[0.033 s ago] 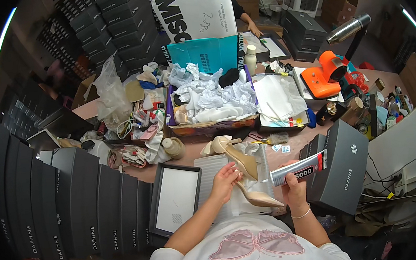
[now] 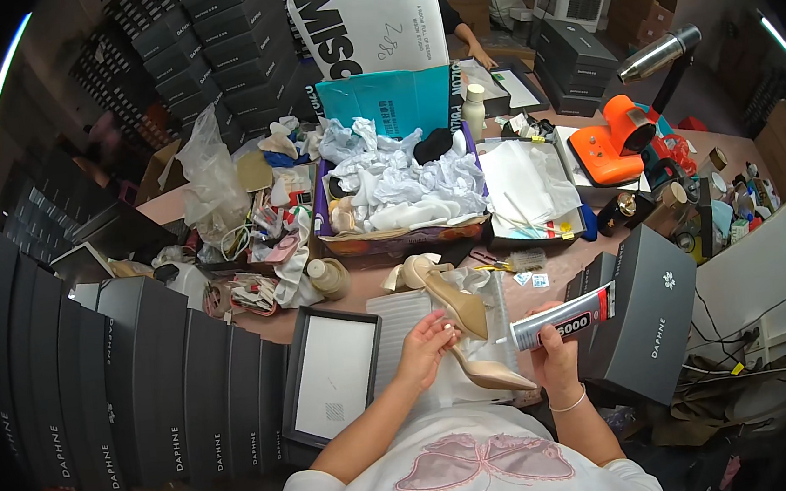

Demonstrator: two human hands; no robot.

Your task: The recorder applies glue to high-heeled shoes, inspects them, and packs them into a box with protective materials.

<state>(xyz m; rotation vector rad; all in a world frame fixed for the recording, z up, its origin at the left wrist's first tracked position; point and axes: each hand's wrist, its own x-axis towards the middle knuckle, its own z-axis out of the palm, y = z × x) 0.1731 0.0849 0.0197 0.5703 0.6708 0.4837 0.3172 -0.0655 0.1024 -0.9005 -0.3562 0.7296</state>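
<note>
My right hand is closed round a silver, black and red glue tube, its nozzle pointing left toward the shoes. The fingertips of my left hand are pinched together beside the shoes; a tiny pale spot shows at them, too small to name. One beige high-heeled shoe lies with its tan sole showing, just beyond those fingers. Nearer to me, its beige pointed mate lies with the toe to the right. Both are over white wrapping and a pale ribbed sheet.
An open dark box lid lies left of my left arm. Dark shoe boxes line the left, and another box stands at right. Beyond are a bottle, a carton of crumpled paper, a brush and an orange device.
</note>
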